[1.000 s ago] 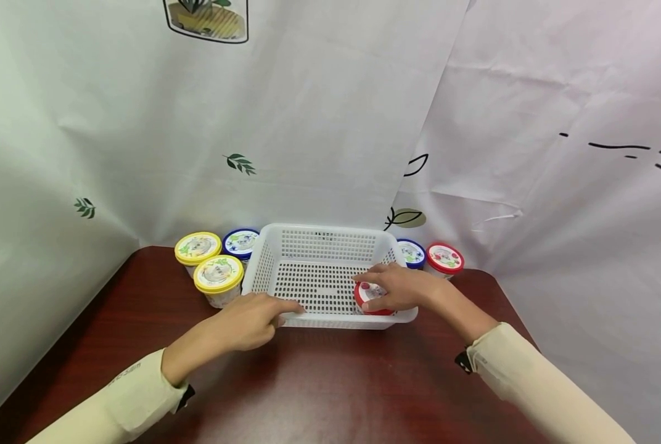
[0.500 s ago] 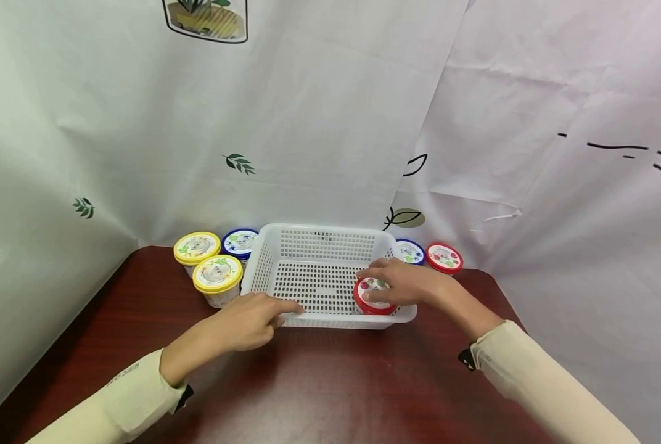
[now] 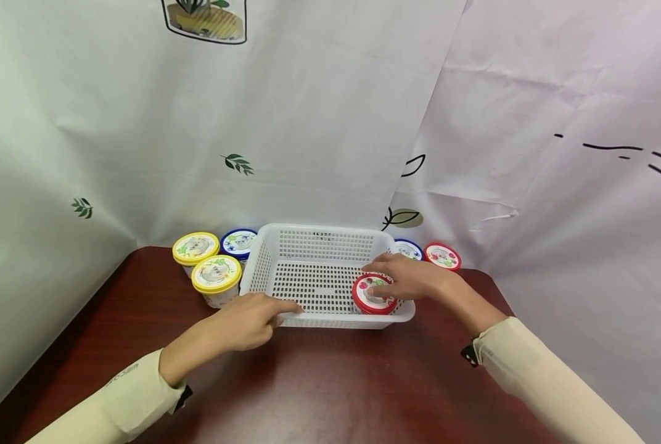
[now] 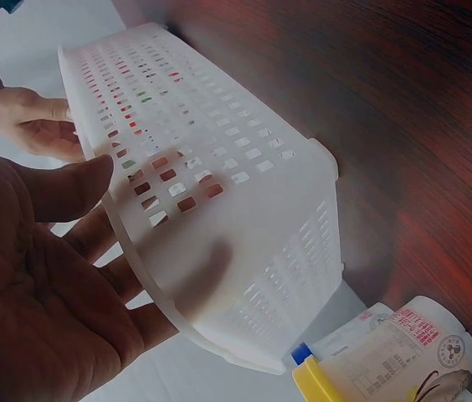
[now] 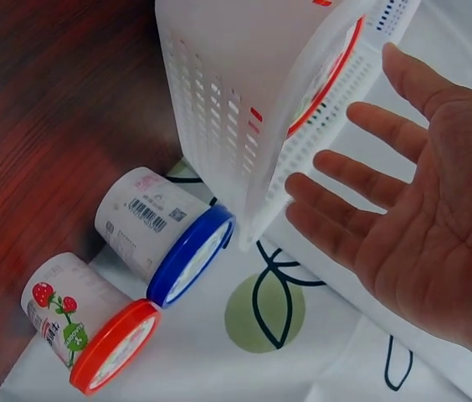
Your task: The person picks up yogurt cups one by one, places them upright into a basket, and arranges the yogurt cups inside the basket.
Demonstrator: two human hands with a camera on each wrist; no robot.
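Observation:
A white perforated plastic basket (image 3: pixel 325 317) stands on the dark red table. Inside its right front corner sits a tub with a red lid (image 3: pixel 366 303). My right hand (image 3: pixel 410 277) is spread just above that tub, its fingers apart; in the right wrist view the palm (image 5: pixel 445 193) holds nothing. At the front rim, left of the middle, my left hand (image 3: pixel 247 320) holds the basket. The left wrist view has its thumb (image 4: pixel 69 188) on the outer side and the fingers behind the rim, partly hidden.
Left of the basket stand two yellow-lidded tubs (image 3: pixel 216 275) and a blue-lidded tub (image 3: pixel 238 242). To its right are another blue-lidded tub (image 5: pixel 169 234) and a red-lidded tub (image 5: pixel 85 322). A white printed cloth (image 3: pixel 330 123) hangs behind the table.
My right hand has loosened from the red-lidded tub and risen slightly to the right, uncovering more of the lid. The left hand stays at the basket rim.

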